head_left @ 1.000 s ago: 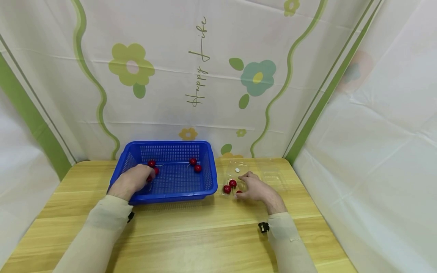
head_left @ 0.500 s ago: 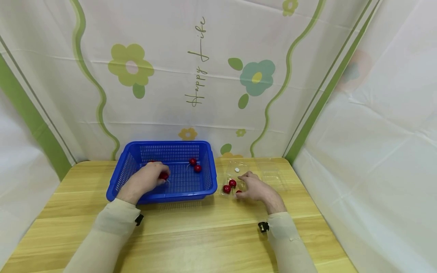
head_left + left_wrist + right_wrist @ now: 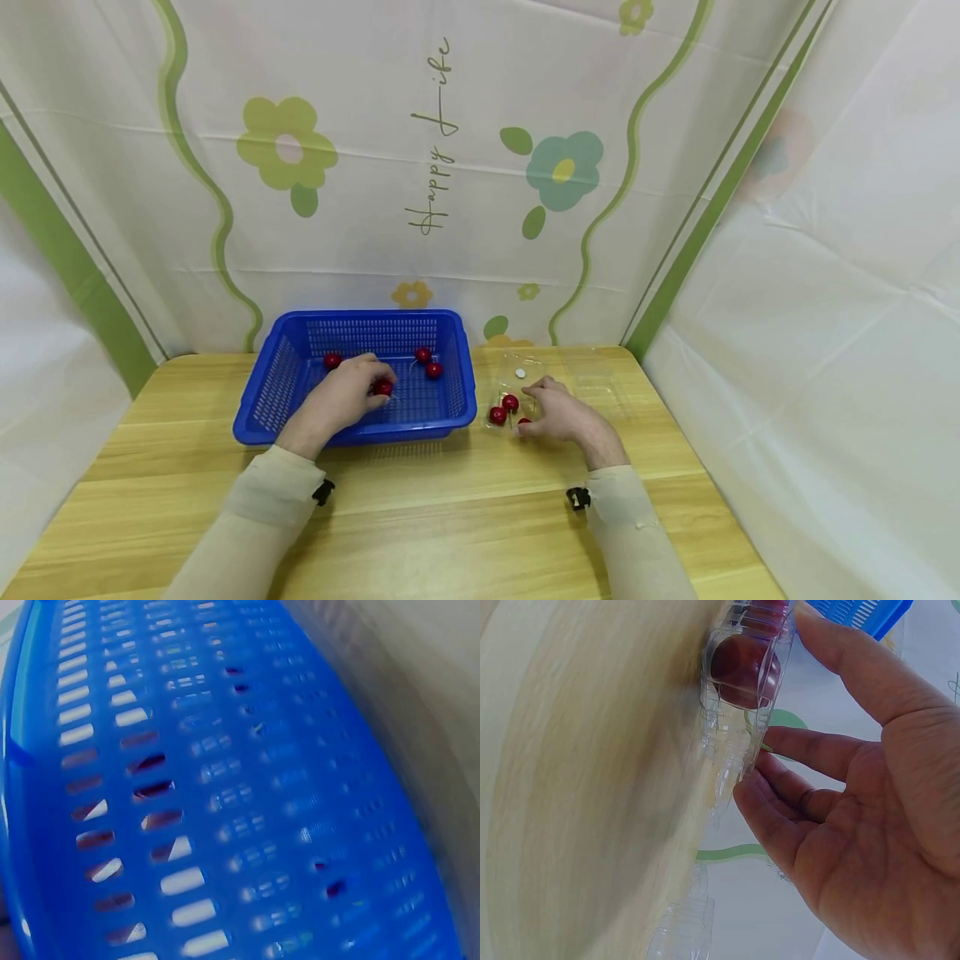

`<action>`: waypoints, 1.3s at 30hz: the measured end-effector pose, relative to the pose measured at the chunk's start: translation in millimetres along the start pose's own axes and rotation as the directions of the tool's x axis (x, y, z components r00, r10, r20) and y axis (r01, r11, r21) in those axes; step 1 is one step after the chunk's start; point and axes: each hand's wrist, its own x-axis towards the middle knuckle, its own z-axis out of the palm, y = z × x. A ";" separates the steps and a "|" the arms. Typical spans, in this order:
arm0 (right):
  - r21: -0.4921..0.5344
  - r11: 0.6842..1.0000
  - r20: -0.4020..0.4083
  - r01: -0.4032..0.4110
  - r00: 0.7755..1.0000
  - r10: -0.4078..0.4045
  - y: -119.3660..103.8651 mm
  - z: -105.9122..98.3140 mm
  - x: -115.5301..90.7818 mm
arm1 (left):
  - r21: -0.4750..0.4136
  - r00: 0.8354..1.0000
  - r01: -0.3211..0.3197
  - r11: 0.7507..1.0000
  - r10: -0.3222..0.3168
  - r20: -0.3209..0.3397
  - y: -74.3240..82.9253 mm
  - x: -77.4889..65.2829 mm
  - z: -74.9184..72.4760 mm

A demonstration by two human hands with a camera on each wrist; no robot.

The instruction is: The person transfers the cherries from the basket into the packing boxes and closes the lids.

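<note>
Inside the blue plastic basket [image 3: 367, 316], my left hand [image 3: 341, 402] pinches a red cherry [image 3: 383, 387] between thumb and fingers, over the basket's middle. A cherry pair [image 3: 433, 371] with thin stems lies at the basket's right, and another cherry [image 3: 332, 361] shows behind my left hand. My right hand [image 3: 564, 415] holds a small clear plastic box [image 3: 731, 727] by its edges, thumb at one side and fingertips at the other. Several cherries [image 3: 498, 415] sit in that box, one partly hidden by the thumb. Only the slotted basket wall [image 3: 45, 825] fills most of the left wrist view.
A second clear plastic container [image 3: 603, 387] stands at the back right of the wooden table [image 3: 435, 533]. Behind the table hangs a white curtain [image 3: 360, 233] printed with flowers. A white round sticker [image 3: 521, 373] shows on the clear lid by the right hand.
My left hand has moved rightward inside the basket, carrying the cherry from the left side toward the middle, uncovering another cherry behind it. The right hand has stayed at the clear box.
</note>
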 end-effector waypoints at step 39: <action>0.001 1.000 -0.002 -0.005 1.000 0.005 -0.6 0.0 -0.7 | -0.234 0.988 -0.072 0.969 0.038 -0.148 63.7 20.4 24.0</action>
